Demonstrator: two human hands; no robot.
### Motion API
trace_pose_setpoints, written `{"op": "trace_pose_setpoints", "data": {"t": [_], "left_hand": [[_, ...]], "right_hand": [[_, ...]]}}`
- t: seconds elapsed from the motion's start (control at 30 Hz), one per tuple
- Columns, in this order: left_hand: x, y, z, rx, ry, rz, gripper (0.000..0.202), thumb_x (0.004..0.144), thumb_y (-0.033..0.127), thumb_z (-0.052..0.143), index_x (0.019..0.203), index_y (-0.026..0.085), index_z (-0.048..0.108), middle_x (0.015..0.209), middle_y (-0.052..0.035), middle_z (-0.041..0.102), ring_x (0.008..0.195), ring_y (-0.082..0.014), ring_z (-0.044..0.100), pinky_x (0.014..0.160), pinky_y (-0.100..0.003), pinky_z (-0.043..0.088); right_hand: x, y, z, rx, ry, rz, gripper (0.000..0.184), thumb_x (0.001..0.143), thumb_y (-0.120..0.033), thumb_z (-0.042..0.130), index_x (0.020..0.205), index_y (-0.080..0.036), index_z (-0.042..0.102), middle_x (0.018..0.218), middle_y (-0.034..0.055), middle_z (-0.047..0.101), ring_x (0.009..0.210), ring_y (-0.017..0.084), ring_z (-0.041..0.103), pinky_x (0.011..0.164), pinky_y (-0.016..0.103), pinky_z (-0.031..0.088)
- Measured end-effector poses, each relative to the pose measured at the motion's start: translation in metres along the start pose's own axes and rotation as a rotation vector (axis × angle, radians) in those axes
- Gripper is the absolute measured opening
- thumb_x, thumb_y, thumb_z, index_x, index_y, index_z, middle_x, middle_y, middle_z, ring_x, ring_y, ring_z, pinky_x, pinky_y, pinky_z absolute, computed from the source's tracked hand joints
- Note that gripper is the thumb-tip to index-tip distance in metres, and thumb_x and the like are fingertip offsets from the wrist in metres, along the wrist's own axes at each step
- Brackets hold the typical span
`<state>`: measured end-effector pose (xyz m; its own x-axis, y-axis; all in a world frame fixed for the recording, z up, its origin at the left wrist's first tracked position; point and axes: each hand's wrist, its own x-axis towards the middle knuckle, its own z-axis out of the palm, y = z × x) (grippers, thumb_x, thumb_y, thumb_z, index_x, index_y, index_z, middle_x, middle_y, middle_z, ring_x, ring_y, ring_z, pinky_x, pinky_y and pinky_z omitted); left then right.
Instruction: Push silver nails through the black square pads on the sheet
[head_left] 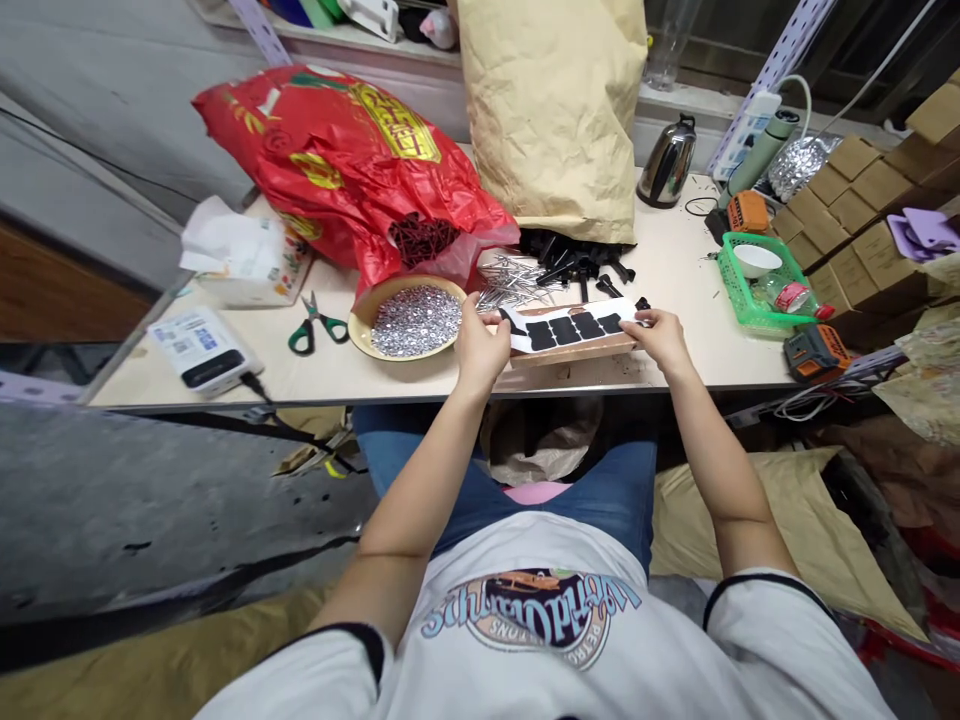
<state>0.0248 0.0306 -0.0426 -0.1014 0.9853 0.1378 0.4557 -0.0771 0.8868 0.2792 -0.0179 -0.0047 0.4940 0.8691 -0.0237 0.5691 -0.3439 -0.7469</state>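
A white strip with several black rounded-square stickers [566, 330] stretches between my two hands over a flat wooden board [592, 352]. My left hand [482, 345] is closed on the strip's left end, where a black piece shows by the fingertips. At the opposite end, my right hand [661, 338] pinches the strip between thumb and finger. Behind the board lie black plastic parts [577, 262] and a pile of thin silver metal pins [517, 280]. A yellow bowl [358, 335] of small shiny metal pieces stands just left of my left hand.
Green-handled scissors [303, 338], a white boxed device [202, 350] and a tissue pack [251, 265] lie left. A red bag [337, 150] and a large paper sack [555, 110] stand behind. Rightward are a steel kettle [667, 165], a green basket [772, 318] and stacked cartons [855, 210].
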Motion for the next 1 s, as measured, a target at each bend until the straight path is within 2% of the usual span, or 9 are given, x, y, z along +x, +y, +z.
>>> {"op": "trace_pose_setpoints", "data": {"t": [0.13,0.23,0.3,0.4,0.5,0.67,0.8,0.9,1.0], "left_hand": [[-0.026,0.004,-0.006,0.075,-0.018,-0.060,0.059,0.073,0.017,0.054,0.130,0.015,0.039,0.100,-0.0091,0.063,0.099,-0.0229,0.059,0.093,-0.038,0.043],[-0.030,0.002,-0.003,0.124,-0.041,-0.091,0.060,0.071,0.017,0.056,0.129,0.016,0.041,0.100,-0.0094,0.063,0.094,-0.0238,0.061,0.088,-0.038,0.045],[-0.030,-0.002,0.000,0.131,-0.052,-0.093,0.059,0.071,0.017,0.056,0.128,0.017,0.041,0.099,-0.0086,0.063,0.084,-0.0219,0.063,0.085,-0.037,0.046],[-0.030,-0.008,0.002,0.137,-0.068,-0.082,0.056,0.074,0.019,0.054,0.128,0.017,0.042,0.100,-0.0078,0.063,0.070,-0.0175,0.062,0.080,-0.035,0.047],[-0.033,-0.014,0.000,0.190,-0.054,-0.064,0.052,0.075,0.021,0.053,0.126,0.015,0.044,0.103,-0.0099,0.062,0.075,-0.0193,0.063,0.082,-0.036,0.047],[-0.038,-0.026,-0.008,0.264,-0.027,-0.028,0.047,0.076,0.027,0.052,0.121,0.013,0.049,0.109,-0.0149,0.061,0.083,-0.0239,0.062,0.085,-0.040,0.046],[-0.022,-0.024,-0.007,0.261,-0.008,0.071,0.041,0.081,0.027,0.047,0.119,0.013,0.052,0.114,-0.0173,0.059,0.096,-0.0263,0.060,0.092,-0.041,0.043],[0.008,-0.006,0.009,0.298,-0.135,0.236,0.037,0.085,0.024,0.042,0.119,0.012,0.054,0.115,-0.0175,0.060,0.113,-0.0274,0.053,0.100,-0.042,0.037],[0.033,0.015,0.031,0.411,-0.354,0.284,0.039,0.086,0.022,0.043,0.122,0.011,0.052,0.117,-0.0193,0.060,0.117,-0.0292,0.051,0.101,-0.047,0.034]], "right_hand": [[-0.021,0.018,0.020,-0.017,-0.037,0.013,0.035,0.068,-0.032,0.066,0.098,-0.013,0.063,0.106,0.0097,0.064,0.100,0.023,0.058,0.090,0.037,0.045],[-0.038,0.015,0.026,-0.218,0.062,-0.086,0.036,0.073,-0.030,0.064,0.105,-0.014,0.062,0.113,0.0123,0.060,0.105,0.025,0.054,0.091,0.039,0.043],[-0.053,0.008,0.027,-0.389,0.085,-0.139,0.027,0.080,-0.031,0.058,0.099,-0.014,0.063,0.108,0.0131,0.060,0.104,0.026,0.053,0.090,0.039,0.042],[-0.075,-0.005,0.031,-0.591,-0.109,-0.114,0.021,0.085,-0.032,0.054,0.081,-0.015,0.064,0.092,0.0116,0.063,0.097,0.026,0.055,0.085,0.038,0.042],[-0.085,-0.011,0.038,-0.682,-0.223,-0.043,0.019,0.085,-0.030,0.053,0.078,-0.016,0.064,0.096,0.0117,0.063,0.103,0.028,0.054,0.087,0.040,0.040],[-0.073,0.006,0.021,-0.726,-0.234,-0.021,0.018,0.084,-0.019,0.047,0.081,-0.015,0.064,0.096,0.0153,0.063,0.101,0.030,0.054,0.086,0.044,0.040],[-0.048,0.024,-0.006,-0.755,0.043,0.074,0.023,0.082,-0.014,0.045,0.096,-0.009,0.063,0.105,0.0225,0.058,0.105,0.035,0.051,0.086,0.050,0.038],[-0.024,0.018,-0.002,-0.603,0.047,-0.062,0.029,0.087,-0.027,0.047,0.107,-0.011,0.059,0.111,0.0180,0.057,0.106,0.029,0.052,0.089,0.042,0.040],[-0.006,0.001,0.017,-0.566,-0.069,-0.015,0.039,0.086,-0.039,0.054,0.111,-0.009,0.058,0.114,0.0176,0.058,0.106,0.027,0.054,0.087,0.035,0.042]]}}
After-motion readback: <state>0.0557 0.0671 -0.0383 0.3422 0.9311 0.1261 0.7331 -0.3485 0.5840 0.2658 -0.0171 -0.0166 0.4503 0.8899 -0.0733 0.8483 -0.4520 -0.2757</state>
